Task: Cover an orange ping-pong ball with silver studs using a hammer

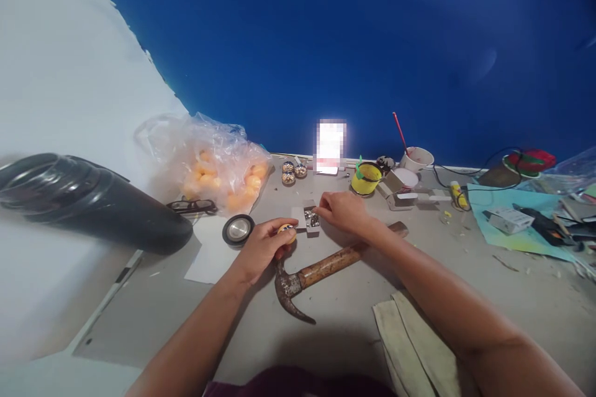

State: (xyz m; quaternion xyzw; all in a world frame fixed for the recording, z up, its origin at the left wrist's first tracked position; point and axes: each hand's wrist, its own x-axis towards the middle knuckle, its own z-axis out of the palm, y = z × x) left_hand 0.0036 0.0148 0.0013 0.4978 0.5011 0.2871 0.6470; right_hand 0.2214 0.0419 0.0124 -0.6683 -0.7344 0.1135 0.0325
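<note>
My left hand (267,243) pinches a small yellow-orange ball (286,234) with shiny and dark spots on its face. Beside it lies an open little white box (313,233) full of shiny metal pieces that look like thumbtacks (311,219). The fingers of my right hand (343,211) are drawn together at the box's right edge; whatever is between them is too small to make out. Just below my hands rests a claw hammer (321,268), its head near my left hand and its wooden handle passing under my right forearm.
Behind sit several studded silver-gold balls (288,175) and a bright phone screen (330,144). A plastic bag of orange balls (218,173), glasses (193,206) and a round black-rimmed object (238,231) are left. Right are a yellow cup (365,180), a white cup (418,159) and cloth (414,341).
</note>
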